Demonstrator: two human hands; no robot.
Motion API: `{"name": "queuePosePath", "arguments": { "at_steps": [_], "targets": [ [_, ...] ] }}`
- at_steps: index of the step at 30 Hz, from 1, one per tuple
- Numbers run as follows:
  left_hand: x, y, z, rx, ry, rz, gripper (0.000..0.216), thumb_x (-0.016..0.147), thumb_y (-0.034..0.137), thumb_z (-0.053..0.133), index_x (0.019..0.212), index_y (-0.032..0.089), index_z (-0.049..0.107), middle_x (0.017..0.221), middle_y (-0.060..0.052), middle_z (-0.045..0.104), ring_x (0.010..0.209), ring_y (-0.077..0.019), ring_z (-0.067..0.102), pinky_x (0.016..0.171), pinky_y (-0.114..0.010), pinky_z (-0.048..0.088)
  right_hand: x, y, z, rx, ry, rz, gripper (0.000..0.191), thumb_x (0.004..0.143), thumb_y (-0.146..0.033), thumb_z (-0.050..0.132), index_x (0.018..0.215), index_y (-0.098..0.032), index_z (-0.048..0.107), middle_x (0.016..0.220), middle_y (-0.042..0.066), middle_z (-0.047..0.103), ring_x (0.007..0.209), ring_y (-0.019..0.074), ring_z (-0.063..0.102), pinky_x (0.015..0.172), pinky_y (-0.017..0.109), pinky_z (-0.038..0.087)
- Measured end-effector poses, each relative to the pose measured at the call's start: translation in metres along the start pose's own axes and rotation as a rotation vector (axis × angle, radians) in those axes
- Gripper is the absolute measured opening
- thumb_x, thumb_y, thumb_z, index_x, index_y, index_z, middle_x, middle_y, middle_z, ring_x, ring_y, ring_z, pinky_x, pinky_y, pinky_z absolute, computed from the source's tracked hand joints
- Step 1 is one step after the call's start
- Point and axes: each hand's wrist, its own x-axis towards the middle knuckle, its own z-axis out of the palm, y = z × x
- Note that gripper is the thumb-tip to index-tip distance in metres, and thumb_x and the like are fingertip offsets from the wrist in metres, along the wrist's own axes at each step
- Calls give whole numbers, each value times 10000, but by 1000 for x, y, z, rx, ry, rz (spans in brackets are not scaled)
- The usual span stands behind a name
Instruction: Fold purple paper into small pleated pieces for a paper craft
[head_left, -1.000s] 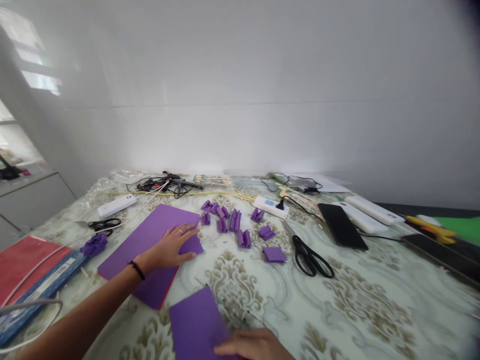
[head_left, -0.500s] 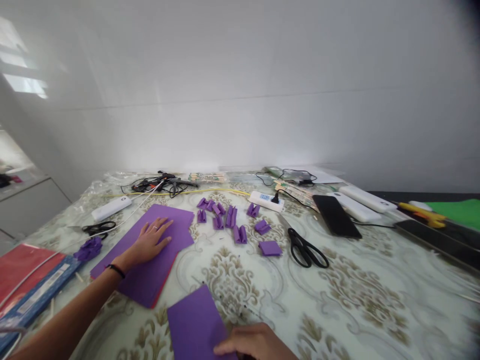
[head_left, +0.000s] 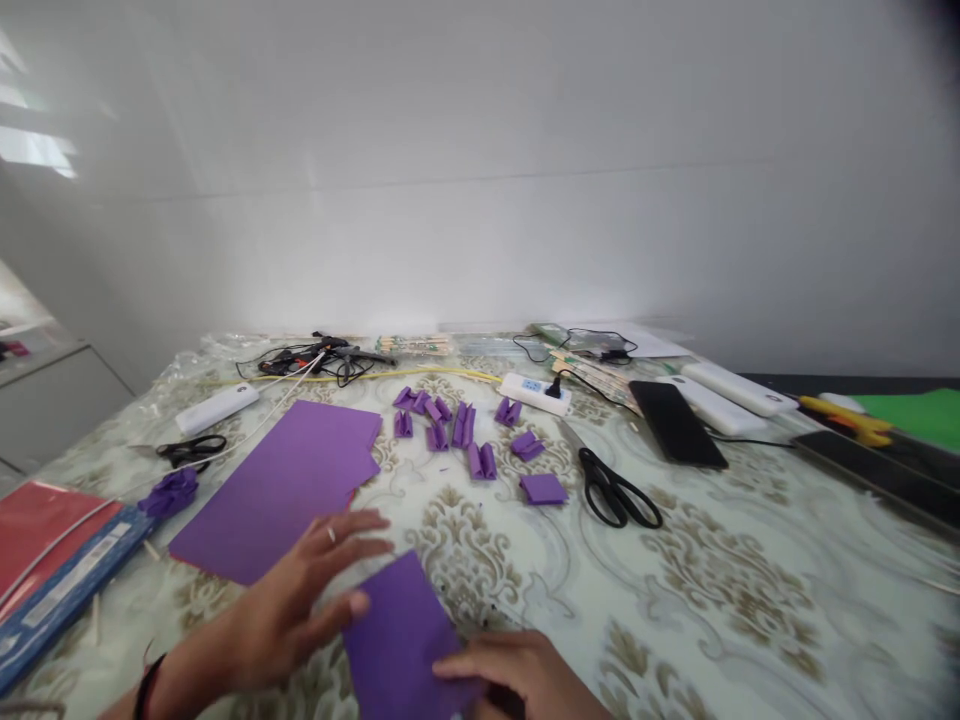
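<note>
A purple rectangle of paper [head_left: 405,630] lies near the front of the table, with my right hand [head_left: 525,675] pinching its right edge between thumb and fingers. My left hand [head_left: 307,590], a ring on one finger, hovers at the paper's left side with fingers spread; its thumb tip overlaps the paper's edge, and I cannot tell if it touches. Behind that hand rests a larger purple sheet [head_left: 285,480] with a notched right side and a bit of red under it. Several small folded purple pieces [head_left: 463,425] sit mid-table, with a flat folded square [head_left: 543,489] nearest me.
Black-handled scissors [head_left: 615,490] lie right of the pieces; another pair [head_left: 191,450] is at left. A power strip [head_left: 534,393], a black phone [head_left: 675,423], white power banks [head_left: 739,390] and glue guns [head_left: 322,355] are farther back. A red-and-blue packet [head_left: 67,560] lies at left.
My left hand has lifted off the large purple sheet and come toward me and right, to the smaller paper. My right hand keeps its hold on that paper.
</note>
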Motion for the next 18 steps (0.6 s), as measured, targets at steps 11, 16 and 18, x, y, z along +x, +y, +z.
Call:
{"name": "queuePosePath", "arguments": {
  "at_steps": [11, 16, 18],
  "targets": [
    [-23, -10, 86, -252, 77, 144, 390, 994, 186, 671, 1364, 284, 593, 1302, -98, 768, 1246, -244, 728, 1079, -304, 582, 1, -17, -11, -44, -7, 65, 451, 848, -94, 649, 1210, -270, 853, 930, 62, 841, 731, 207, 766, 678, 253, 579],
    [-21, -2, 85, -309, 188, 154, 311, 911, 35, 596, 1128, 257, 581, 1148, -68, 779, 1139, -201, 769, 977, -237, 612, -2, -15, -10, -62, -31, 106, 444, 886, -176, 710, 1309, -276, 804, 1009, 73, 834, 776, 206, 772, 770, 268, 624],
    [-18, 2, 81, -314, 226, 147, 321, 920, 13, 566, 1135, 251, 569, 1076, -61, 779, 1085, -185, 785, 945, -216, 620, -2, -17, -12, -93, 28, 97, 503, 882, -139, 700, 1364, -265, 767, 1032, 80, 828, 903, 226, 784, 904, 303, 623]
  ]
}}
